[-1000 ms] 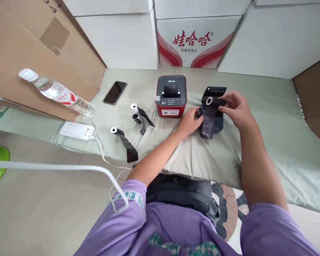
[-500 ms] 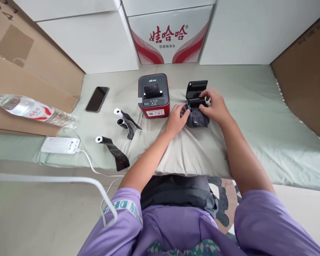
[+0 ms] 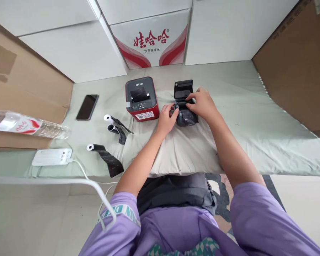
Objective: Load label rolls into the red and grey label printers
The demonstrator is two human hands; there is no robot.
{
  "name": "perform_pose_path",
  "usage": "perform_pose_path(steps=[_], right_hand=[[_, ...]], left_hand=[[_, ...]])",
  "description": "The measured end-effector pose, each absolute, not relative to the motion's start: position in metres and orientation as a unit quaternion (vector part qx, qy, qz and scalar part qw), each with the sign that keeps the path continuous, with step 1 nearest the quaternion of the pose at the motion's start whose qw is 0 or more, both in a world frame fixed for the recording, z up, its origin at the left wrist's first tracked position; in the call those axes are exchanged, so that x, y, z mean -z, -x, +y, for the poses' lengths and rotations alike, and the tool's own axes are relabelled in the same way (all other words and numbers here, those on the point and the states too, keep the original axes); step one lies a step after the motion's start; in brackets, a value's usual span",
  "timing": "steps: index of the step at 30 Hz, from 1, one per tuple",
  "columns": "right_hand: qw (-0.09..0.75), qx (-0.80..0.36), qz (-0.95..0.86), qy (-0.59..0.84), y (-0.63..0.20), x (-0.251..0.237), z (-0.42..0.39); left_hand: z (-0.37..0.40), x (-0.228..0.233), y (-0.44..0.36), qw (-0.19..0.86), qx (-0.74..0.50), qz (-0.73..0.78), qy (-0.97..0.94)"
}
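Black ribbon roll (image 3: 183,102) now seated in open printer (image 3: 185,101) (lifted 1 s ago), both hands (image 3: 186,108) gripping it.

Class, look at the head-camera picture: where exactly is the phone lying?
The phone lies face up on the green sheet, left of the red printer and beyond the three ribbon rolls, near the cardboard.

Printers: two, one red (image 3: 142,99), one black (image 3: 185,106). Loose ribbon rolls: three (image 3: 114,121) (image 3: 116,129) (image 3: 104,156). Phone (image 3: 87,107): one. Water bottle (image 3: 26,125): one. Power strip (image 3: 52,157): one. Hands: two, left (image 3: 167,119) and right (image 3: 202,105).
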State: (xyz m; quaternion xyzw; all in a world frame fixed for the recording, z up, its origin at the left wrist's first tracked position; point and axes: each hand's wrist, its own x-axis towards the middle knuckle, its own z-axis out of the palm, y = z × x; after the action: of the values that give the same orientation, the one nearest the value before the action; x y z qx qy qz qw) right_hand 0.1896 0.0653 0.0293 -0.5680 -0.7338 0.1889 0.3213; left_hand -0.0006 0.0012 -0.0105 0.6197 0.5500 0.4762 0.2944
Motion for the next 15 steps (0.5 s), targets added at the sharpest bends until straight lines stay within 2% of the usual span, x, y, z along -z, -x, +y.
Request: perform_pose_path(steps=[4, 6, 9, 12, 15], right_hand=[[0.448, -0.254, -0.665, 0.540, -0.197, -0.022, 0.073], [0.476, -0.321, -0.646, 0.503, -0.198, -0.017, 0.077], [0.489, -0.388, -0.631, 0.461, -0.196, -0.011, 0.078], [0.493, -0.404, -0.614, 0.465, -0.193, -0.010, 0.074], [0.461, -0.412, -0.628, 0.472, -0.195, -0.014, 0.068]], left_hand=[[0.001, 0.009, 0.002, 0.307, -0.476, 0.538, -0.624], [0.002, 0.009, 0.002, 0.317, -0.474, 0.533, -0.625], [0.004, 0.009, 0.003, 0.327, -0.470, 0.529, -0.626], [0.005, 0.009, 0.003, 0.324, -0.467, 0.529, -0.630], [0.004, 0.010, 0.003, 0.323, -0.477, 0.526, -0.626]])
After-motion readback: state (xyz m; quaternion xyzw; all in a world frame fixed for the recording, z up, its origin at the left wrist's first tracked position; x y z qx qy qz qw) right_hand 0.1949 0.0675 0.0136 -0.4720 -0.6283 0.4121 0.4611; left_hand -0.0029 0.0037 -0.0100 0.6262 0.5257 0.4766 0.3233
